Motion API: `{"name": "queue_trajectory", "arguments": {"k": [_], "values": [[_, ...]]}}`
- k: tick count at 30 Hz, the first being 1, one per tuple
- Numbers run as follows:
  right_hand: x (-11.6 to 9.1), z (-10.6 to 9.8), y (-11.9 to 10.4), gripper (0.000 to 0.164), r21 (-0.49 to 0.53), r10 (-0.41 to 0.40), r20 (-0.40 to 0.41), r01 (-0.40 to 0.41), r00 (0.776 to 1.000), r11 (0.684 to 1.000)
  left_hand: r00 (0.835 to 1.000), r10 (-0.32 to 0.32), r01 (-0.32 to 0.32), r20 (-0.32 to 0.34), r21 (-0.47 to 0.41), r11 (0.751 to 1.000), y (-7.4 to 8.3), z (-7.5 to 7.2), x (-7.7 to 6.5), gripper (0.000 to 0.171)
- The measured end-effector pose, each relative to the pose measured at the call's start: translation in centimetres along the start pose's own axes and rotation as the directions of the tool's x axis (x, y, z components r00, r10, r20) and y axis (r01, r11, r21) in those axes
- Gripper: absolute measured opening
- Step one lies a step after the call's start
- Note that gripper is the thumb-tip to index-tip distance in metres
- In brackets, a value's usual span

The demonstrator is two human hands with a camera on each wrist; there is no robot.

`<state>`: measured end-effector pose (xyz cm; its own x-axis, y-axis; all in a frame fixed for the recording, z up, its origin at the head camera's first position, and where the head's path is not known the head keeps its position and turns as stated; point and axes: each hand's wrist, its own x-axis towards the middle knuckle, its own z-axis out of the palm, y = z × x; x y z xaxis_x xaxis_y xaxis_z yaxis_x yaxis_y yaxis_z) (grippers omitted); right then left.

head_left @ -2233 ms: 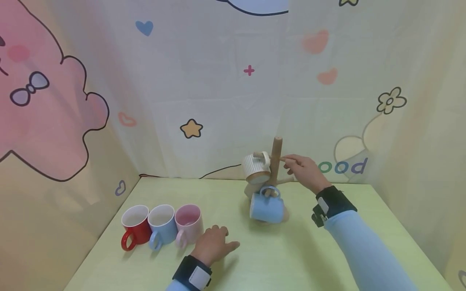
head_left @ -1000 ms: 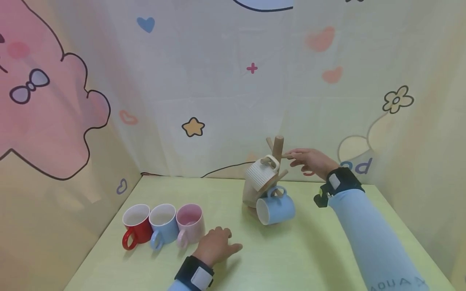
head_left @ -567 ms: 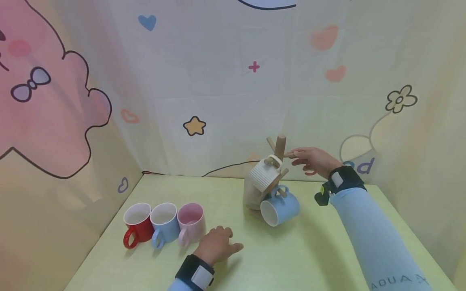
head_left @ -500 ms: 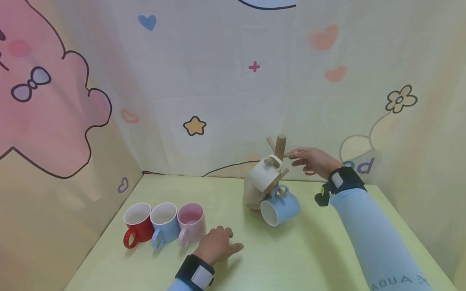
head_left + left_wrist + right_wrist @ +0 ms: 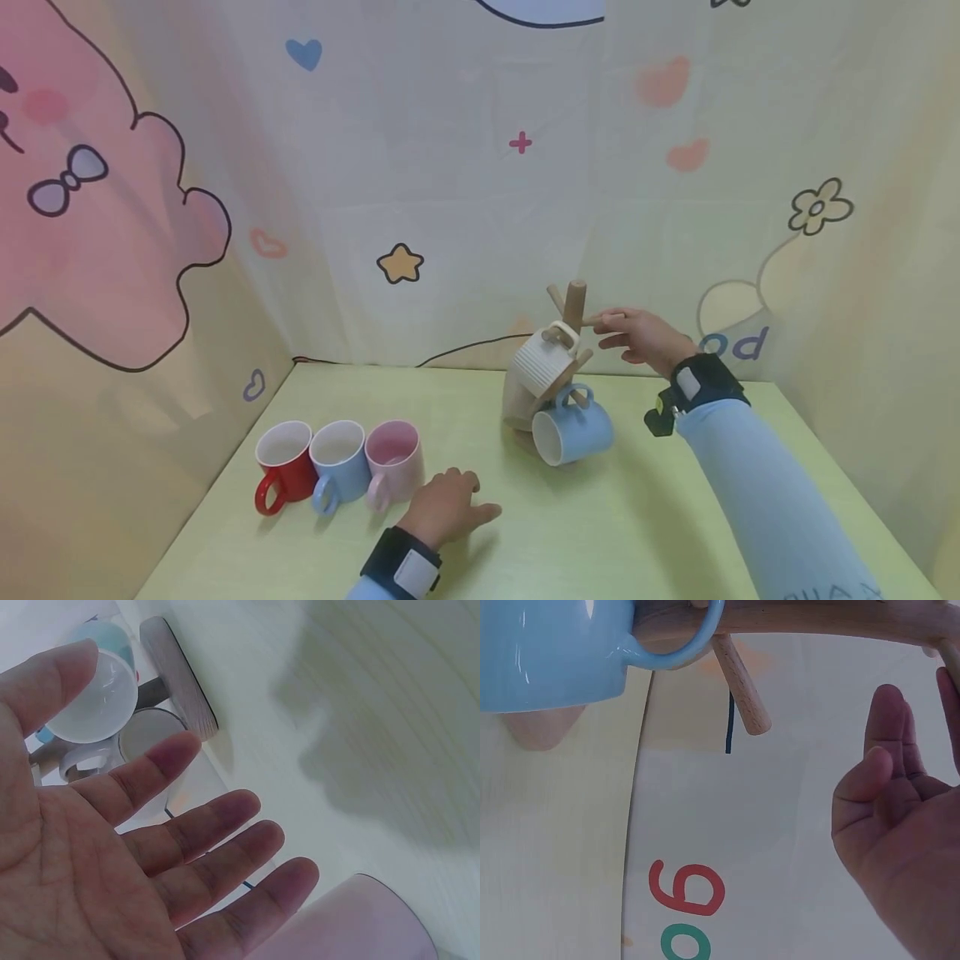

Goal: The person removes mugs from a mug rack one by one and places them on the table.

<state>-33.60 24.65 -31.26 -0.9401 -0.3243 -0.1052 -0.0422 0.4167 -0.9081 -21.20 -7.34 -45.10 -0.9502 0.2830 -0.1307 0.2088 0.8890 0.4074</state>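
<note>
My right hand pinches an upper peg of a wooden mug tree between thumb and fingertips. From the tree hang a light blue mug, mouth toward the left, and a white ribbed mug above it. Behind them shows part of a greyish-beige mug. In the right wrist view, the other fingers of that hand are partly bent, and a lower peg is bare. My left hand holds nothing, its fingers spread beside a pink mug.
A second light blue mug and a red mug stand upright in a row with the pink one at the left of the pale green table. A printed cloth hangs behind the table. A thin dark cord-like line runs along its lower part.
The mug tree has turned under my right hand, swinging the hanging mugs to the right and the blue mug's mouth toward me. Over the last half second it barely moves. My left hand stays put.
</note>
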Motion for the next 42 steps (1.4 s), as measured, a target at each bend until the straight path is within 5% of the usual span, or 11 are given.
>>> {"name": "queue_trajectory", "arguments": {"k": [8,22,42], "values": [[-0.1,0.6,0.1,0.048,-0.005,0.018,-0.056,-0.019,0.998,1.0,1.0,-0.018,0.018,0.023,-0.007,1.0,-0.1,0.1,0.0,0.049],[0.8,-0.6,1.2,0.052,0.06,-0.035,0.017,0.033,0.999,0.998,1.0,0.005,-0.005,-0.003,0.003,1.0,-0.1,0.2,0.0,0.049],[0.9,-0.2,0.4,0.052,0.115,0.05,-0.022,-0.047,0.999,0.992,1.0,0.003,-0.003,0.007,0.007,1.0,-0.2,0.1,0.0,0.049]]}}
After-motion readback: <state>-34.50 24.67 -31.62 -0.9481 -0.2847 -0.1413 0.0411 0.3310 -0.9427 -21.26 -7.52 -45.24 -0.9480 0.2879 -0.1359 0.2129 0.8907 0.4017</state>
